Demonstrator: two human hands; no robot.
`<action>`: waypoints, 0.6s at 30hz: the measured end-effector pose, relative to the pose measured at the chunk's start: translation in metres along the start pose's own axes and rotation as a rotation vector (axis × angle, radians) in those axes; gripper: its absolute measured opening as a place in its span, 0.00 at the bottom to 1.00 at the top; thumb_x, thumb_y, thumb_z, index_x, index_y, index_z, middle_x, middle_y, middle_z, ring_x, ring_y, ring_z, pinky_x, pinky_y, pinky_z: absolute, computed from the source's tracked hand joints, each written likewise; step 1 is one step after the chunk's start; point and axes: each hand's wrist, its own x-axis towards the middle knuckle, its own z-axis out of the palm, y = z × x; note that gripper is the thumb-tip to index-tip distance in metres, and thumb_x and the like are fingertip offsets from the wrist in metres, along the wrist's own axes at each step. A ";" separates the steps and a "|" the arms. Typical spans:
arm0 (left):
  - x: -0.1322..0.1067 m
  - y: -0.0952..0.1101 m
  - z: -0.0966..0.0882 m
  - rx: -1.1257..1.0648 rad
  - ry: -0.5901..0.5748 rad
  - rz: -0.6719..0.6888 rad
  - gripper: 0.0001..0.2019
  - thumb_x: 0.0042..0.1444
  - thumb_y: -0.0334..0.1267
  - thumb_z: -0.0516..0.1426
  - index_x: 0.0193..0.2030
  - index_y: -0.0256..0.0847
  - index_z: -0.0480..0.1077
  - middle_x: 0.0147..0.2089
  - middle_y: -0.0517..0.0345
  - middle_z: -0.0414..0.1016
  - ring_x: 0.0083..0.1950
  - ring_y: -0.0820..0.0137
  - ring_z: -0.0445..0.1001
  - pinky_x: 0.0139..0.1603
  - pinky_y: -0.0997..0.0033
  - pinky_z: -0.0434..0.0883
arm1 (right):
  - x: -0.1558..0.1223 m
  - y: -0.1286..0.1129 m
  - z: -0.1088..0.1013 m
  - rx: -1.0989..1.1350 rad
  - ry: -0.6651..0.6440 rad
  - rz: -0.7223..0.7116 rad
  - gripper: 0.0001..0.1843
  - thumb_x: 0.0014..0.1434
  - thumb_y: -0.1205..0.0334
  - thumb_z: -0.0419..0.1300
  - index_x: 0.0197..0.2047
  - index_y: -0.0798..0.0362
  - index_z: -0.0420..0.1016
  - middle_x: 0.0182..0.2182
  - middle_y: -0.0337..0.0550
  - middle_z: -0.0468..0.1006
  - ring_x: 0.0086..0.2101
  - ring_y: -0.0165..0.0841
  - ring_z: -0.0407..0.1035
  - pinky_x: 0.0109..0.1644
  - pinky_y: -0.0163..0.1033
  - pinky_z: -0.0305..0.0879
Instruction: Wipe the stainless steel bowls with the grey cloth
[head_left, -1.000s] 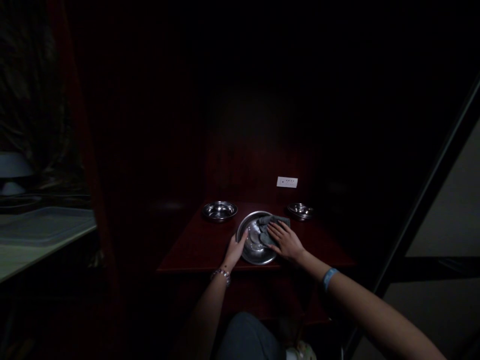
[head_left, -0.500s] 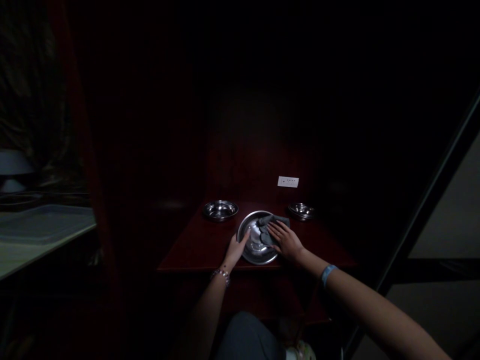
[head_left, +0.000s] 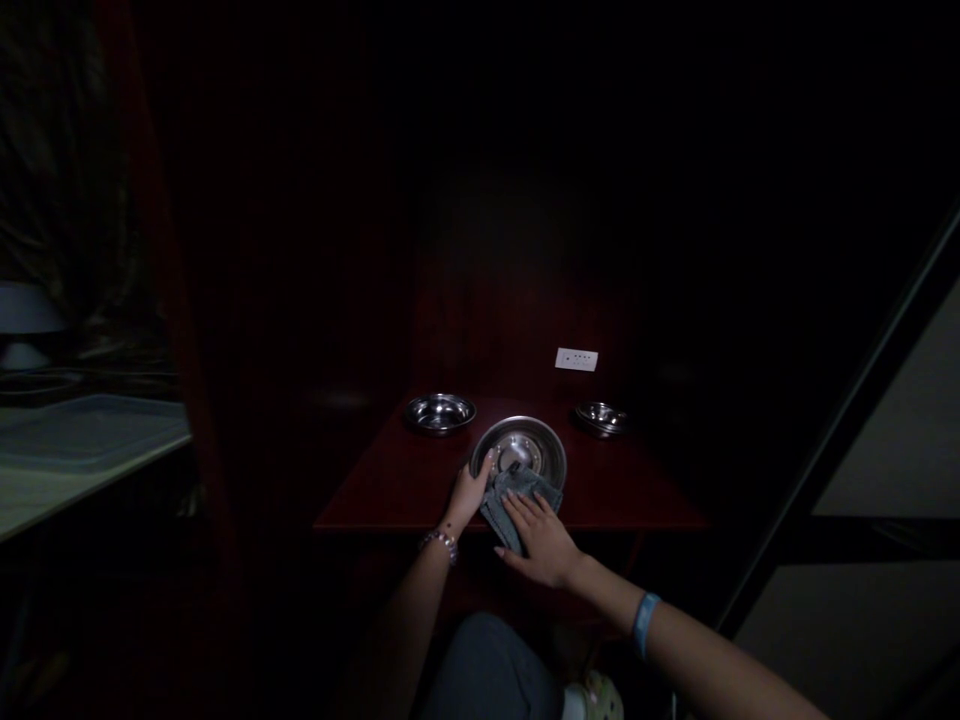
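A shiny steel bowl (head_left: 551, 455) is tilted toward me over the front part of the dark red table. My left hand (head_left: 469, 492) grips its left rim, with the thumb lying over the inside. A grey cloth (head_left: 495, 510) covers the bowl's near inner side and hangs over the rim. Spread across that cloth, the fingers of my right hand (head_left: 541, 540) press it against the metal. The near rim is hidden beneath cloth and hand.
On the red table (head_left: 375, 490), a steel bowl (head_left: 440, 414) stands at the back left and several stacked-looking steel bowls (head_left: 601, 418) at the back right. A white socket panel (head_left: 577, 360) is on the wall. Left, a clear plastic lid (head_left: 90, 430) lies on a pale table.
My right hand has moved the cloth from the bowl's right inner side down to its near side. My left hand keeps its hold on the left rim.
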 end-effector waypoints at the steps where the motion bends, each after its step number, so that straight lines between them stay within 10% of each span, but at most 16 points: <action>1: 0.000 0.000 0.000 0.011 -0.006 0.007 0.27 0.58 0.59 0.53 0.46 0.36 0.76 0.49 0.43 0.80 0.53 0.58 0.77 0.61 0.61 0.67 | 0.001 -0.002 0.002 0.012 -0.001 0.006 0.42 0.64 0.41 0.52 0.72 0.57 0.50 0.68 0.53 0.58 0.66 0.44 0.55 0.71 0.52 0.45; 12: 0.009 -0.003 -0.009 -0.198 0.044 -0.189 0.32 0.49 0.65 0.59 0.42 0.33 0.77 0.42 0.44 0.81 0.48 0.55 0.78 0.54 0.58 0.71 | 0.013 -0.012 0.015 0.119 0.131 0.074 0.33 0.59 0.60 0.61 0.67 0.52 0.61 0.62 0.47 0.71 0.57 0.41 0.67 0.64 0.46 0.58; 18: 0.016 -0.002 -0.008 -0.538 0.114 -0.337 0.22 0.49 0.51 0.64 0.45 0.35 0.76 0.46 0.45 0.81 0.53 0.55 0.77 0.59 0.57 0.69 | 0.018 0.002 -0.006 -0.088 0.097 -0.069 0.25 0.66 0.64 0.55 0.65 0.48 0.64 0.59 0.44 0.73 0.54 0.41 0.68 0.61 0.49 0.59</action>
